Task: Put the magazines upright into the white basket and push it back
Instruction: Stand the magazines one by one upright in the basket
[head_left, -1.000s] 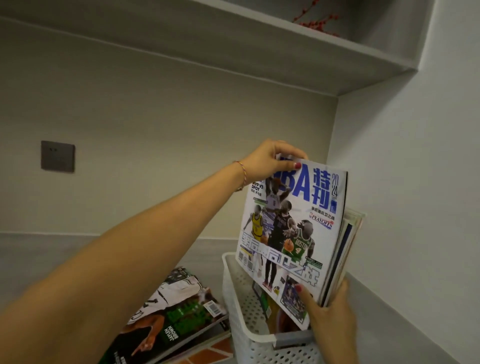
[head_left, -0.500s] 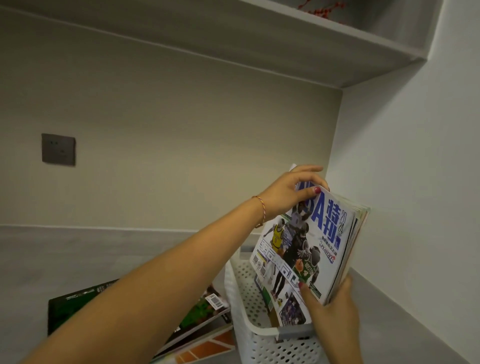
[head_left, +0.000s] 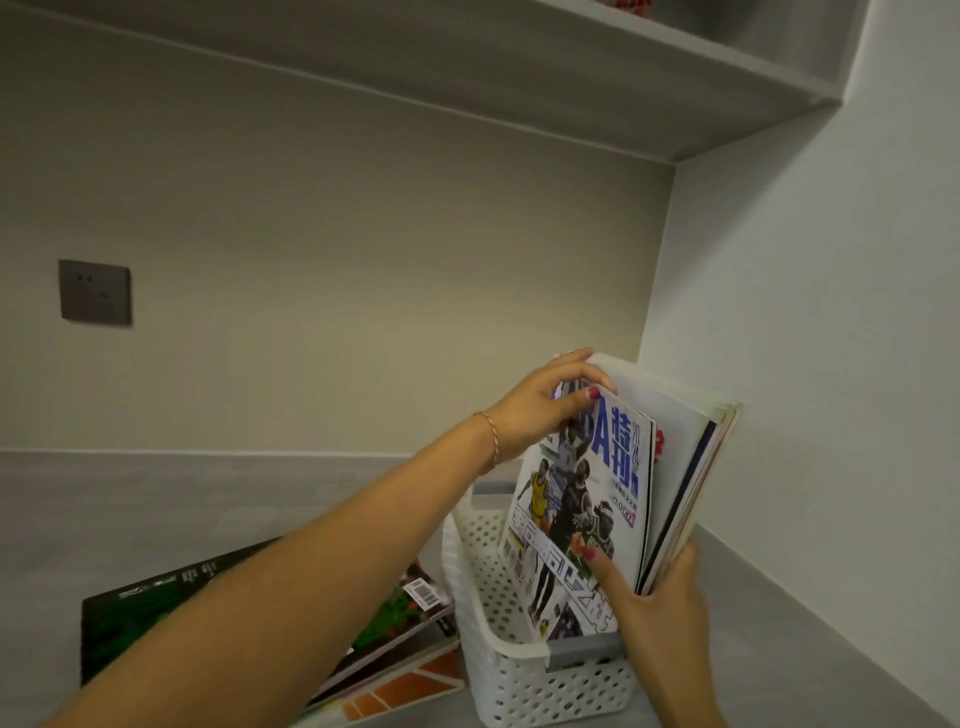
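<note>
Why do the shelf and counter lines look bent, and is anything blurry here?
Head view: the wide-angle lens bows the shelf and slants the counter edge; light is soft and dim, without glare; the flat magazines at lower left are smeared, their print unreadable, while the basketball magazine cover over the white basket stays fairly legible.

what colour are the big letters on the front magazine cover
Blue, on a white cover; shows best in the head view.

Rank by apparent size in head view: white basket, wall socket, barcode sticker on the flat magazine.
1. white basket
2. wall socket, though it sits farther back, so true size is unsure
3. barcode sticker
</note>
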